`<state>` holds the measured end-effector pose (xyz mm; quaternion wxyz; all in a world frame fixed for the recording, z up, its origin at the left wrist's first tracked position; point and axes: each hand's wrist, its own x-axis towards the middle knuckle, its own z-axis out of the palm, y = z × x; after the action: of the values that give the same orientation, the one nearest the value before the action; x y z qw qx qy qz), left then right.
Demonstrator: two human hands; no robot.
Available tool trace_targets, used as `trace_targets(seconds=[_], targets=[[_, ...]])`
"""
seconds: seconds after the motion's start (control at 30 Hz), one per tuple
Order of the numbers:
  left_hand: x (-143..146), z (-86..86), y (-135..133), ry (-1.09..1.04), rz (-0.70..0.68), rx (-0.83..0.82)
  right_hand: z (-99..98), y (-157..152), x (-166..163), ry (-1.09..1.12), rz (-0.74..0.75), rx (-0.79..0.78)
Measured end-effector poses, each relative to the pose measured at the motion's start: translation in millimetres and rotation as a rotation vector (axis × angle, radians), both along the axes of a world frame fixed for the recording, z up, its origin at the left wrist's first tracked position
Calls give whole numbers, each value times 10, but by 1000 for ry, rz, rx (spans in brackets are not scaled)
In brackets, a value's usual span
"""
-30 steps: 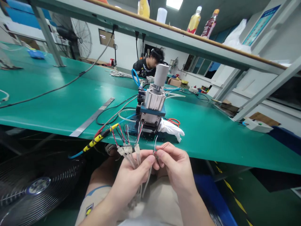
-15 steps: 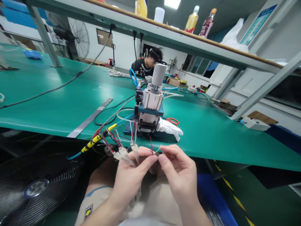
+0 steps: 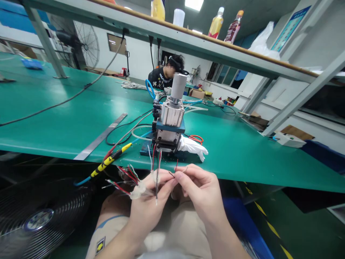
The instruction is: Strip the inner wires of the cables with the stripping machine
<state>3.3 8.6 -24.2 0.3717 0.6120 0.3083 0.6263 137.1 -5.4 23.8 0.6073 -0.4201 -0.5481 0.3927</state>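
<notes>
My left hand [image 3: 152, 208] is closed round a bundle of thin cables [image 3: 134, 187] with clear sleeves and red, green and white wire ends fanning out to the left. My right hand [image 3: 201, 196] pinches the fine wire ends of one cable [image 3: 176, 169] between thumb and forefinger, fingertip to fingertip with the left hand. Both hands hover over my lap, just in front of the green bench edge. A small pneumatic wire machine [image 3: 169, 126] stands on the bench right behind them.
A white glove [image 3: 192, 146] and red-handled scissors [image 3: 198, 138] lie beside the machine. A steel ruler [image 3: 101, 136], black cables and a yellow-black hose [image 3: 107, 163] cross the green mat [image 3: 54, 118]. A floor fan [image 3: 32, 219] stands lower left. Another person [image 3: 164, 73] sits behind the bench. Bottles stand on the overhead shelf [image 3: 215, 39].
The fanned cable ends in my left hand have tipped down and to the left. My right fingers have shifted slightly left along the fine wire ends, staying pinched.
</notes>
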Motion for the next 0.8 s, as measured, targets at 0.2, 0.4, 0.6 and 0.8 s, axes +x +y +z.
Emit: trace_targets(seconds=[0.2,0.4,0.6,0.8], targets=[[39,35,-10,-96,-28,-4,34,18,3,-50,-25,4],[-18,33,31,7,38,84,63,40,14,-52,25,-105],[-71,63,64,93,-3,86,72,95,29,-20,73,-217],[-82,123,59,184,119,148,35,121,-4,58,129,-209]])
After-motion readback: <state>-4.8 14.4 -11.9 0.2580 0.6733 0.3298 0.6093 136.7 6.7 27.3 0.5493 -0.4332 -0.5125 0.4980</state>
